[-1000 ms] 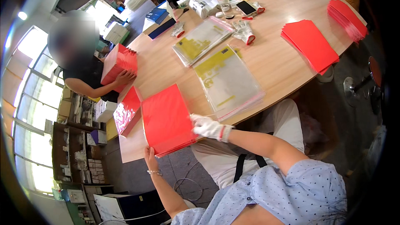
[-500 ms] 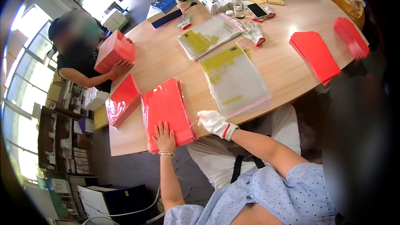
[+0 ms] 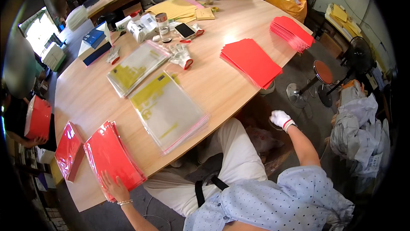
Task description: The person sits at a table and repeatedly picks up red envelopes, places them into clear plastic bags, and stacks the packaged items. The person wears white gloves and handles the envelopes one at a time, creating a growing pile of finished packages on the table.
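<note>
My bare left hand (image 3: 114, 189), a bracelet at its wrist, lies with fingers stretched out on a stack of red sheets in clear plastic sleeves (image 3: 112, 156) at the table's near left. Beside that stack is another red pile in glossy clear film (image 3: 69, 152). My right hand (image 3: 280, 119), in a white glove with a red cuff, is off the table's edge, above an open cardboard box (image 3: 279, 158). Its fingers look curled in; what they hold, if anything, is too small to make out. Clear printed sleeves (image 3: 168, 113) lie between my hands.
Fanned red sheets (image 3: 252, 62) and another red stack (image 3: 291, 33) lie at the table's right. More clear sleeves (image 3: 137, 68), a glove (image 3: 181, 55), a glass (image 3: 163, 28) and a phone (image 3: 185, 30) sit farther back. A co-worker at left holds a red block (image 3: 38, 117). A stool (image 3: 323, 72) stands right.
My right hand has left the sleeved red stack and swung right, past the table edge over the box. My left hand stays on the stack. The view has turned right; the co-worker's block is lower.
</note>
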`<control>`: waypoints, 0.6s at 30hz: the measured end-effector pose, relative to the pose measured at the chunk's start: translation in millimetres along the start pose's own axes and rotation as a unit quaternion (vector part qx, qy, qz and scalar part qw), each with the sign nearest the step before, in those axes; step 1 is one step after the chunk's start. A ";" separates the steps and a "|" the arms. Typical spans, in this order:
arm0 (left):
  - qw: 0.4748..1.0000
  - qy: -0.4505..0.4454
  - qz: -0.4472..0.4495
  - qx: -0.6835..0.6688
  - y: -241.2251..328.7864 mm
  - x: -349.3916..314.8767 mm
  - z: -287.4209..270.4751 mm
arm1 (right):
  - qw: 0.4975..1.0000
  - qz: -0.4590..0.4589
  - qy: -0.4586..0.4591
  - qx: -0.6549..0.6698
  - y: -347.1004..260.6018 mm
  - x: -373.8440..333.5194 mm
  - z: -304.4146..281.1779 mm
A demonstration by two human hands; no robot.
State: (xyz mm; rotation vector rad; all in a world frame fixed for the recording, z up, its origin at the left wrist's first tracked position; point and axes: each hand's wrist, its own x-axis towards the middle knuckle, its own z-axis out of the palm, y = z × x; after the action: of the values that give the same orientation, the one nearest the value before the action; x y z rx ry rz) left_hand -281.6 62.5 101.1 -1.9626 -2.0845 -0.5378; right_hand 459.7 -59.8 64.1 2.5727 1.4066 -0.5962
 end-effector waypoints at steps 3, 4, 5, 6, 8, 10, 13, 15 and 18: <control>0.973 0.040 0.014 -0.229 41.7 11.2 -28.2 | 0.955 -0.071 0.270 0.100 -37.4 11.6 -45.0; 0.964 0.036 0.035 -0.261 59.3 16.0 -29.8 | 0.917 -0.148 0.359 0.084 -44.3 21.7 -54.0; 0.954 0.036 0.056 -0.293 78.0 21.5 -31.6 | 0.864 -0.224 0.447 0.067 -50.4 33.0 -63.8; 0.943 0.035 0.075 -0.323 94.9 25.0 -33.9 | 0.853 -0.252 0.453 0.057 -60.0 41.6 -74.7; 0.928 -0.051 0.099 -0.356 127.2 29.2 -35.7 | 0.847 -0.295 0.441 0.020 -60.5 61.0 -88.7; 0.914 -0.125 0.132 -0.361 157.5 30.7 -40.1 | 0.869 -0.317 0.371 0.083 -40.4 84.8 -89.9; 0.896 -0.206 0.187 -0.345 197.6 29.9 -38.8 | 0.888 -0.340 0.290 0.111 -28.7 103.0 -100.8; 0.878 -0.241 0.222 -0.348 220.6 32.7 -18.0 | 0.876 -0.367 0.311 0.040 -33.4 101.9 -111.5; 0.919 -0.092 0.266 -0.275 261.0 34.1 13.7 | 0.879 -0.330 0.328 0.105 -43.0 70.7 -119.2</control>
State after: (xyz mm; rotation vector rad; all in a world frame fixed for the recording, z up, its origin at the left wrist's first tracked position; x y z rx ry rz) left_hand -23.7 108.7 130.9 -2.8562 -1.4576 -0.9123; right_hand 490.2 56.0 146.0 2.5190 2.6173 0.1232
